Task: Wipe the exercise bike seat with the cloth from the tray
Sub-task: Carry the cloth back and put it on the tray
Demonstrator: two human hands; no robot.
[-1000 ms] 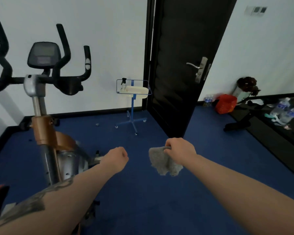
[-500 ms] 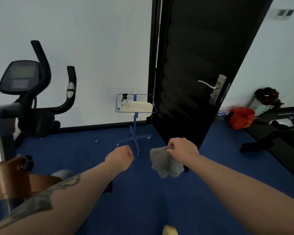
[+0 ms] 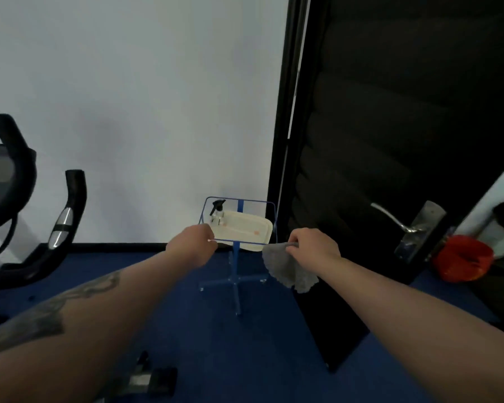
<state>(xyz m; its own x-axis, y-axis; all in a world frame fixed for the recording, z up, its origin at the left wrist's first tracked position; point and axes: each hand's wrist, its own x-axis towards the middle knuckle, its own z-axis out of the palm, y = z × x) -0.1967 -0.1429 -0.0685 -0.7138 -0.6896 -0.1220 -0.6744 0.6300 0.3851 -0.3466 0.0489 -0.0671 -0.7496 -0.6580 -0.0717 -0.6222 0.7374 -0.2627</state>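
A grey cloth point(image 3: 288, 266) hangs from my right hand point(image 3: 313, 250), which grips it by the top edge. My left hand point(image 3: 194, 242) is a closed fist with nothing in it, held out level with the right one. Straight ahead, a cream tray point(image 3: 245, 229) rests on a blue wire stand point(image 3: 236, 274) against the white wall, with a small spray bottle point(image 3: 217, 213) at its left end. Only the exercise bike's handlebars point(image 3: 67, 210) and console show at the left edge; the seat is out of view.
A black door point(image 3: 390, 170) stands open on the right, its edge close to my right hand. A red bag point(image 3: 463, 258) lies on the blue carpet beyond it. The bike's base foot point(image 3: 146, 382) sits low at the bottom left.
The view has swung right and up: the bike has slid to the left edge and the tray stand has come closer and centred. Both hands keep their pose, the cloth still in the right.
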